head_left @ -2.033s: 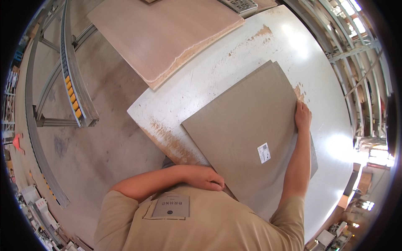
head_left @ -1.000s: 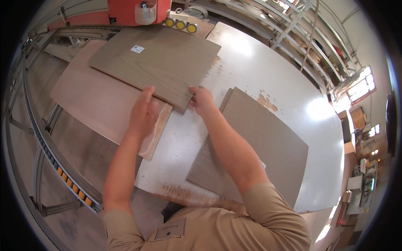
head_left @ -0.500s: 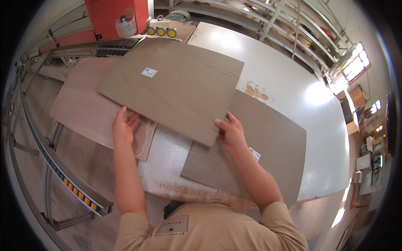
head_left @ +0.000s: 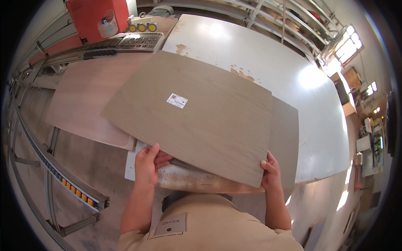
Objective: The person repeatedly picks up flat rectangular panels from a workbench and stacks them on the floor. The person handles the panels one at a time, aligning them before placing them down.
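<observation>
A grey-brown wood-grain panel (head_left: 201,121) with a white label (head_left: 177,101) is held tilted between my two hands. My left hand (head_left: 150,162) grips its near edge, thumb on top and fingers beneath. At the near right corner, my right hand (head_left: 271,170) pinches the panel's right edge. Below it, largely covered, lies a second grey-brown panel (head_left: 287,129) on the white table (head_left: 318,129); only its right strip and a bit of its near edge show. To the left, a pinkish board (head_left: 90,96) is partly overlapped by the held panel.
A red machine housing (head_left: 94,16) with a clear plastic cup (head_left: 107,26) stands at the far left, near a conveyor (head_left: 142,42). A metal roller rail (head_left: 63,171) curves along the left. Metal racks (head_left: 255,16) line the back. The table's near edge (head_left: 205,182) is worn.
Both hands have moved to the right and nearer my body, bringing the panel with them. It now covers most of the second panel and less of the pinkish board.
</observation>
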{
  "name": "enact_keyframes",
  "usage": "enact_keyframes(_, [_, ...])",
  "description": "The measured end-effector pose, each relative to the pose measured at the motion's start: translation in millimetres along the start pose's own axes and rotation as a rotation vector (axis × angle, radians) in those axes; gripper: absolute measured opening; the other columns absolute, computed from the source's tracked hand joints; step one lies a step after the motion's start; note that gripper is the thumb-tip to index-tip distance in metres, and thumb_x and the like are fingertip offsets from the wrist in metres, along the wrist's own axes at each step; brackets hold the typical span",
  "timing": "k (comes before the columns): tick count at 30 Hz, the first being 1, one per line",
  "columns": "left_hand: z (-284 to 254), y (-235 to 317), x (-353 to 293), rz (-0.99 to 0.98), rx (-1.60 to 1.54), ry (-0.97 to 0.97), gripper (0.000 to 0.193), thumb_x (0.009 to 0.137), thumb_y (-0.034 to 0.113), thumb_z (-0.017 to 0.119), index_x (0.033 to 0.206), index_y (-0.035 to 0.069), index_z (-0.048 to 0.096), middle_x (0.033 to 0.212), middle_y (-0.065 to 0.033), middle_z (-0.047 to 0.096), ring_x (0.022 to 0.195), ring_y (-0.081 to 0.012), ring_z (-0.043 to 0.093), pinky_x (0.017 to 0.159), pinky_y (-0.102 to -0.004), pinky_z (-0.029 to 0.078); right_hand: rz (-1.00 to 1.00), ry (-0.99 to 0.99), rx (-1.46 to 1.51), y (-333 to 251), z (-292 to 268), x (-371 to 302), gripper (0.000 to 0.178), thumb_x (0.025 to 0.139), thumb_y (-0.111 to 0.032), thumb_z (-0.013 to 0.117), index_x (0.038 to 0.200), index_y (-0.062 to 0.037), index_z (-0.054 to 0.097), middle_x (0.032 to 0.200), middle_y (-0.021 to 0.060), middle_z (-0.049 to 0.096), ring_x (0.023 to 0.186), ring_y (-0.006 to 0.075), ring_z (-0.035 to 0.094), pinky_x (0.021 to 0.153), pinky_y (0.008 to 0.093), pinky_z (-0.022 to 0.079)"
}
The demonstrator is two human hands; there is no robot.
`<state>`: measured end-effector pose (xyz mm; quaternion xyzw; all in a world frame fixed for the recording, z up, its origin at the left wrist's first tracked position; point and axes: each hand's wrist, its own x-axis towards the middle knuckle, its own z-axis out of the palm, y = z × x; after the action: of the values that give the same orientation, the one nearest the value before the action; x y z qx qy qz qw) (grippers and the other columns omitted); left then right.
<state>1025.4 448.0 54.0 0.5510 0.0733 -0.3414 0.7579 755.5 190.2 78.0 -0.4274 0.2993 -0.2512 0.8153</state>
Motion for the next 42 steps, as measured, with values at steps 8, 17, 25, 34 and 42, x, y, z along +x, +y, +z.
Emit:
enact_keyframes(8, [38,-42,-58,-0.17,0.136,-0.047,0.029,0.097,0.026,0.059,0.103,-0.002,0.055,0.095,-0.0172,0.07,0.084,-0.0255,0.071,0.068,-0.0348,0.057,-0.017,0.202,-0.133,-20,-67,-51,0.059,0.082,-0.005,0.065,0.136,0.0055,0.042,0.12,0.0146,0.063,0.107,0.022,0.063,0.093,0.0332,0.051])
enact_keyframes(17, [-18,63,-57,0.359,0.848,-0.863,0.044,0.101,0.038,0.046,0.11,-0.002,0.063,0.106,-0.0149,0.07,0.094,-0.0191,0.067,0.087,-0.0338,0.05,-0.207,0.642,-1.338,-73,-143,-92,0.048,0.089,-0.009,0.061,0.134,0.0005,0.05,0.121,0.0197,0.064,0.117,0.0269,0.06,0.096,0.0369,0.049])
enact_keyframes(25, [-10,21,92,0.324,0.863,-0.387,0.06,0.102,0.028,0.043,0.152,0.001,0.023,0.157,-0.0155,0.028,0.147,-0.0232,0.021,0.118,-0.0334,0.015,-0.025,0.47,-0.697,-49,-218,-29,0.057,0.099,-0.022,0.045,0.152,-0.0067,0.028,0.155,0.0122,0.031,0.142,0.0246,0.03,0.114,0.0352,0.027])
enact_keyframes(34, [50,2,96,0.173,0.689,-0.597,0.072,0.095,0.019,0.052,0.155,0.001,0.014,0.159,-0.0154,0.022,0.148,-0.0249,0.017,0.119,-0.0342,0.014,0.104,0.356,-0.472,-55,-226,-24,0.061,0.099,-0.021,0.045,0.154,-0.0076,0.023,0.155,0.0094,0.031,0.14,0.0228,0.033,0.113,0.0336,0.028])
enact_keyframes(42, [51,-11,89,0.21,0.728,-0.503,0.076,0.091,0.016,0.058,0.155,0.003,0.018,0.156,-0.0152,0.029,0.145,-0.0251,0.025,0.117,-0.0342,0.02,-0.023,0.358,-1.02,-99,-236,33,0.068,0.092,-0.013,0.059,0.151,-0.0004,0.028,0.152,0.0178,0.037,0.143,0.0261,0.031,0.115,0.0355,0.026])
